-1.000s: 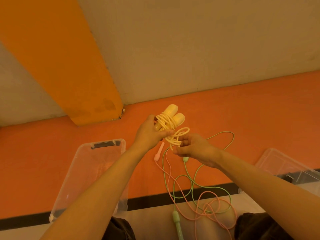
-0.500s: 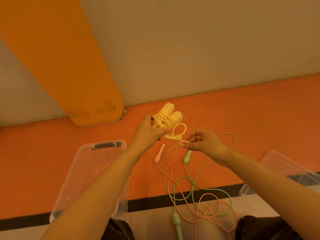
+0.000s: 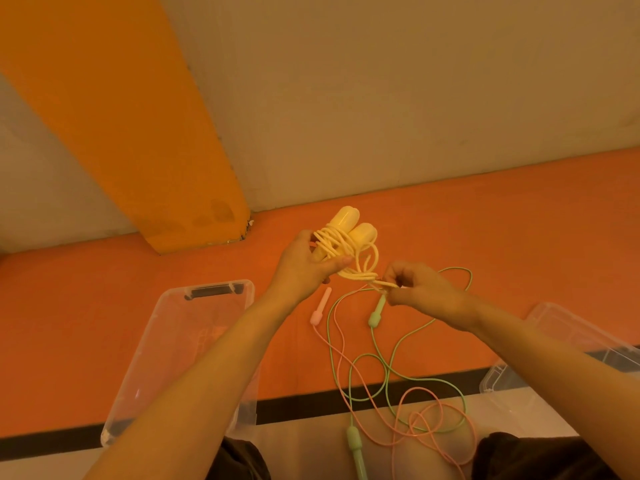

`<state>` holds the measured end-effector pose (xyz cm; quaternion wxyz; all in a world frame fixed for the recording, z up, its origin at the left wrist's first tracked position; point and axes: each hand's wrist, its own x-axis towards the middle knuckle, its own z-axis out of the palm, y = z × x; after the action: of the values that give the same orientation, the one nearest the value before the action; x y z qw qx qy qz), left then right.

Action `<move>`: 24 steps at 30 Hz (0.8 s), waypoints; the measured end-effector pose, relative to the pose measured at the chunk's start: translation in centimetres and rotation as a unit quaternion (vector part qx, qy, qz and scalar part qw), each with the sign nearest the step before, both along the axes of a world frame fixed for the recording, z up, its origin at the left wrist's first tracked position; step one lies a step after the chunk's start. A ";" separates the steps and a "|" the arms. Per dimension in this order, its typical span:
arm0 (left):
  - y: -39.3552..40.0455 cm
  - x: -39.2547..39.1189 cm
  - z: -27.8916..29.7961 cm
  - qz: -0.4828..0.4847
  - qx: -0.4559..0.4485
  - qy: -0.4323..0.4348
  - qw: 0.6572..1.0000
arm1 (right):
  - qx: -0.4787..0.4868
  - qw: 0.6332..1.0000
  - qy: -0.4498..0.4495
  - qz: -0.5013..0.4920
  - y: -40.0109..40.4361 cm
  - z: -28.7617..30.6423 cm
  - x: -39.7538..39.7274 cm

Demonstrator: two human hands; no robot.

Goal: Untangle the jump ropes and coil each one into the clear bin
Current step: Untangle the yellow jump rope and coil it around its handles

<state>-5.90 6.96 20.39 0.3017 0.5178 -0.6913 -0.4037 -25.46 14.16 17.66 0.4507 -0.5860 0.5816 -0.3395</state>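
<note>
Here the left hand [image 3: 301, 268] grips the yellow jump rope [image 3: 341, 249], its fingers curled round the two handles with the cord wound over them, held up above the orange floor [image 3: 104, 306]. The right hand [image 3: 420, 291] pinches a loose loop of the same yellow cord just beside the bundle, fingers closed together on it. Below the hands, the green jump rope [image 3: 388, 362] and the pink jump rope [image 3: 341, 358] lie crossed over each other on the floor, their loops knotted together near the black stripe. The clear bin [image 3: 173, 341] sits at the left, apparently holding no rope as yet; a second clear bin [image 3: 568, 330] shows at the right edge.

As I judge it, the yellow rope is nearly coiled, and the tail is being secured. The risk is that the wraps spring off the smooth handles if the left grip eases while the right hand tucks the end. Pulling the loop too hard could also tighten it into a knot. If the hands drop lower, the dangling cord might snag the green rope's handle directly beneath them.
</note>
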 end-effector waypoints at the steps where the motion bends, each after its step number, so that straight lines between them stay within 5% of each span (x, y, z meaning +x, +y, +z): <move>1: 0.1 -0.1 -0.1 -0.003 -0.002 -0.003 1.000 | 0.000 1.000 -0.007 0.005 0.0 -0.1 0.2; 8: -0.1 0.0 -0.1 -0.001 -0.015 0.000 1.000 | -0.016 0.999 -0.046 0.007 0.2 -0.2 0.9; 19: -1.5 1.8 0.5 0.074 -0.032 0.002 0.997 | -0.129 0.985 0.076 -0.089 -0.4 -1.2 -0.5; 24: -1.3 1.1 0.1 0.054 -0.032 0.005 0.998 | -0.050 0.988 -0.077 -0.124 -0.3 -1.2 -0.3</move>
<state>-4.81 5.68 20.47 0.3426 0.5425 -0.6735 -0.3670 -25.76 13.82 16.44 0.4189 -0.5032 0.5954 -0.4656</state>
